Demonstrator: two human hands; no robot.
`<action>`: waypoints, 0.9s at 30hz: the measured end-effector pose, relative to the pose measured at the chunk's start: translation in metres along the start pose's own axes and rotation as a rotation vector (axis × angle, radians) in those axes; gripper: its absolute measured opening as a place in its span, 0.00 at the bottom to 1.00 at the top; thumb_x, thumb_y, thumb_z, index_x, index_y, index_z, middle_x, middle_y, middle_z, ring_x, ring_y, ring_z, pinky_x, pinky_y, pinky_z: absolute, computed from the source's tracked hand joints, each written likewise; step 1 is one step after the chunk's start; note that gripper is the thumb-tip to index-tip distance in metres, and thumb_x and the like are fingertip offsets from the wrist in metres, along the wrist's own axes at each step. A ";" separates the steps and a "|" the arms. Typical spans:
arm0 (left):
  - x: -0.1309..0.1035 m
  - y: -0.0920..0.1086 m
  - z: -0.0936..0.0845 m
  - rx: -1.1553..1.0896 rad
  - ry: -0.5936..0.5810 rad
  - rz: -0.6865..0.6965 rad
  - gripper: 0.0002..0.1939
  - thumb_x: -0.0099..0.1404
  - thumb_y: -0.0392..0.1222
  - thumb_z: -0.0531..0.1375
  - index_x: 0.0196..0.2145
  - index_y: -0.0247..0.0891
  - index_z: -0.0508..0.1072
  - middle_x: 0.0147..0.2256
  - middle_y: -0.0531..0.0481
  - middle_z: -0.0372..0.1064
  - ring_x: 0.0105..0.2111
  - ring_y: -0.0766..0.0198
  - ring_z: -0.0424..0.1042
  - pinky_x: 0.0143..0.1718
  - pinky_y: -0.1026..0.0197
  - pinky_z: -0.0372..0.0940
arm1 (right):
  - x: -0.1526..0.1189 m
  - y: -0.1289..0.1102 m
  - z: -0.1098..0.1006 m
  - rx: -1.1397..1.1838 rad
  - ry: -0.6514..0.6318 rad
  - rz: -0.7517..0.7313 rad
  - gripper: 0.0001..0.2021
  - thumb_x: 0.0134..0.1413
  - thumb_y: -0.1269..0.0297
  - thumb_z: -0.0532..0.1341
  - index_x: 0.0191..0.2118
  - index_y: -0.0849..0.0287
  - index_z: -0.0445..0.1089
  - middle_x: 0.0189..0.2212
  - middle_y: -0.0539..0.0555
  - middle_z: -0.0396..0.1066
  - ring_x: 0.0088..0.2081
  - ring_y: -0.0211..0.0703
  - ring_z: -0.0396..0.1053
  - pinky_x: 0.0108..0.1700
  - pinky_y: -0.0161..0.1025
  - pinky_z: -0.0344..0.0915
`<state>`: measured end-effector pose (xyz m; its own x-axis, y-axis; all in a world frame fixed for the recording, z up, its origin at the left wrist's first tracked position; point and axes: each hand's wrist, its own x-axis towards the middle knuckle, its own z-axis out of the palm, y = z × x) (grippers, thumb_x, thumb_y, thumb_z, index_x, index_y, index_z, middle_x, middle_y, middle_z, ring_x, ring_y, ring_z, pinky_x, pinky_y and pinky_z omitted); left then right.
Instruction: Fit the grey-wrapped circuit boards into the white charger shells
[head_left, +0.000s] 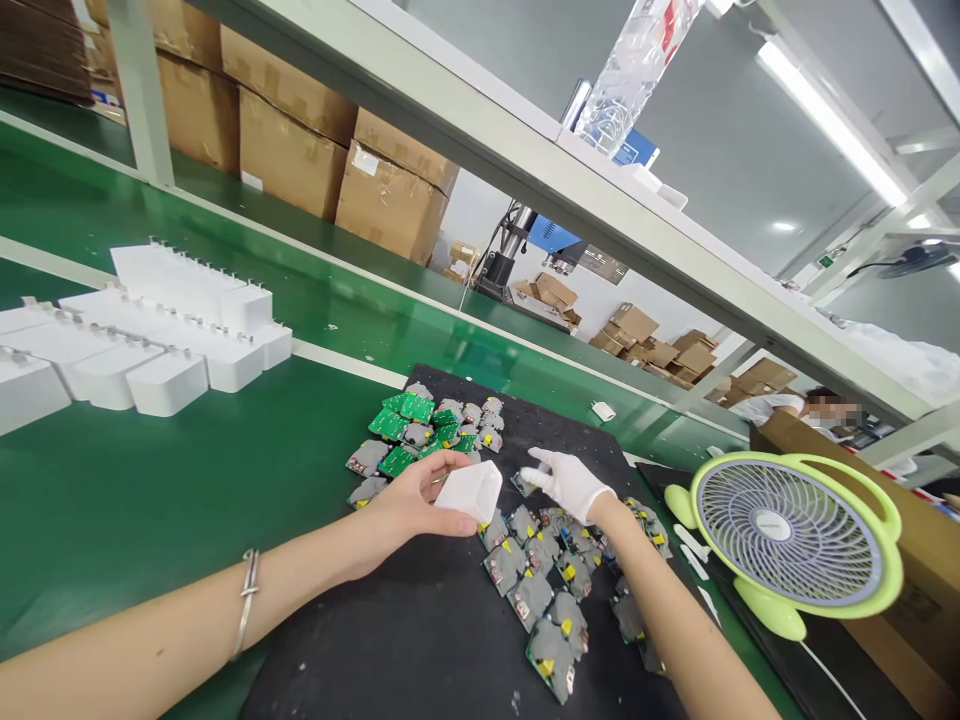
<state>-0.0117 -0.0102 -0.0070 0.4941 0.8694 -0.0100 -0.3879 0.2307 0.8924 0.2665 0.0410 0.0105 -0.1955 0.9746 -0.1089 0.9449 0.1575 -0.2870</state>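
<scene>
Over the black mat point(390, 640): left grip point(420, 500) and right grip point(570, 487) nearly side by side, well within reach of each other, with a gap between.
Left grip: bare, fingers and thumb curled round the sides of 1 white housing point(465, 492), closed to its width.
Right grip: white-gloved, fingers stretched leftward and visibly parted; no clear hold on anything; contact with the near board point(523, 484) impossible to tell.
White housing: raised over the mat and tilted, long axis roughly from the left palm toward the right grip, end face turned to the gloved fingers.
Near board: just right of that end face, at the gloved fingertips; right grip nearer; partly covered, long axis too hidden to tell.
Housing count: 1 held; at least 6 more among the white housing rows point(169, 385) at left on the green desk point(330, 410), metal prongs on top, exact number hidden by overlap.
Board count: 1 at the right fingertips; 1 far cluster point(397, 425) with green faces among grey; 1 near cluster point(532, 600) below the right grip; more beside the right forearm point(667, 600); too overlapped for a total.
Fan point(787, 530): 1, lime-green, at right.
Plug-like piece point(604, 411): 1, white, beyond the mat.
Large cartons point(289, 155): at least 3, at the back.
</scene>
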 end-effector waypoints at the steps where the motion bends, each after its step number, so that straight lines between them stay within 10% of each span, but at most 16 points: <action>1: 0.000 0.001 0.000 -0.003 0.001 0.009 0.32 0.37 0.36 0.71 0.41 0.42 0.68 0.45 0.49 0.67 0.47 0.55 0.64 0.47 0.56 0.57 | -0.001 0.001 -0.003 -0.006 0.018 0.002 0.23 0.54 0.56 0.56 0.53 0.62 0.65 0.44 0.63 0.70 0.46 0.54 0.68 0.50 0.51 0.61; 10: 0.003 -0.004 -0.006 0.167 -0.043 0.084 0.29 0.45 0.39 0.69 0.45 0.42 0.65 0.49 0.47 0.65 0.49 0.57 0.64 0.51 0.56 0.57 | -0.003 0.004 -0.002 0.062 0.001 -0.162 0.22 0.39 0.69 0.65 0.46 0.57 0.71 0.43 0.55 0.71 0.42 0.44 0.69 0.47 0.42 0.65; 19: 0.006 -0.011 -0.009 0.292 -0.054 0.172 0.26 0.46 0.32 0.66 0.43 0.43 0.64 0.46 0.50 0.65 0.46 0.60 0.66 0.47 0.59 0.60 | -0.030 -0.047 -0.002 0.184 0.099 -0.225 0.05 0.43 0.70 0.60 0.29 0.60 0.72 0.32 0.54 0.71 0.33 0.39 0.69 0.38 0.35 0.67; 27: 0.006 -0.008 -0.009 0.346 -0.024 0.150 0.25 0.47 0.32 0.66 0.42 0.43 0.63 0.46 0.49 0.65 0.46 0.60 0.65 0.45 0.59 0.61 | -0.034 -0.046 -0.006 0.347 -0.113 -0.320 0.09 0.42 0.63 0.67 0.32 0.59 0.75 0.36 0.54 0.71 0.36 0.41 0.71 0.40 0.37 0.69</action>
<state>-0.0126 -0.0029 -0.0182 0.4716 0.8708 0.1391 -0.1736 -0.0629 0.9828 0.2310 0.0018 0.0335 -0.5073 0.8597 -0.0603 0.6932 0.3655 -0.6212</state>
